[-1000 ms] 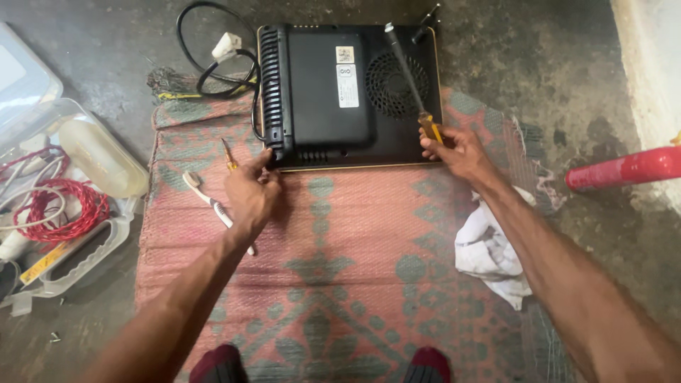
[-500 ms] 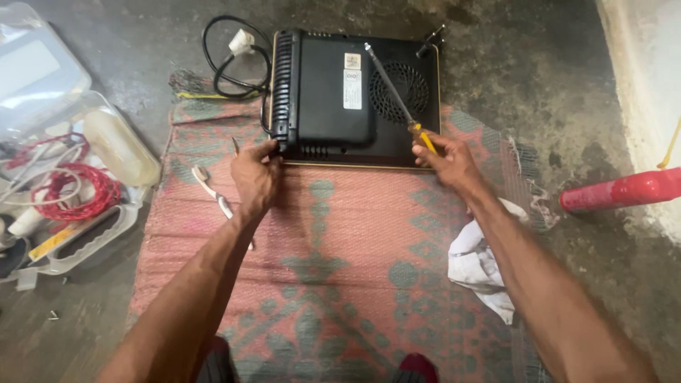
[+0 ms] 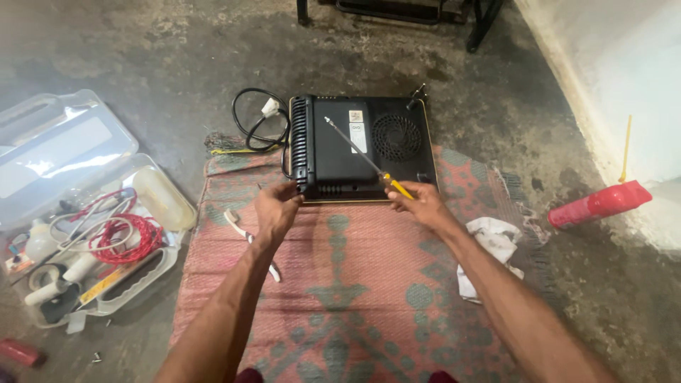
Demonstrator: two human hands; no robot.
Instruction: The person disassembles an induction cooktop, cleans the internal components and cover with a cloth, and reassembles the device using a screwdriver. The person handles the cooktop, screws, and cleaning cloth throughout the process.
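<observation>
Head view shows a black cooker (image 3: 358, 149) lying underside up at the far end of a pink patterned mat (image 3: 355, 284) on a concrete floor (image 3: 177, 57). Left hand (image 3: 275, 211) grips the cooker's near left corner, fingers closed on the edge. Right hand (image 3: 423, 206) holds a screwdriver (image 3: 362, 157) by its yellow handle — the shaft slants up and left across the cooker's base, tip near the label. A black cord with a white plug (image 3: 269, 108) coils just left of the cooker. A toothbrush (image 3: 248, 237) lies on the mat beside the left wrist, a white rag (image 3: 493, 245) by the right forearm. An open clear toolbox (image 3: 85, 213) sits well left — a red can (image 3: 599, 204) well right.
</observation>
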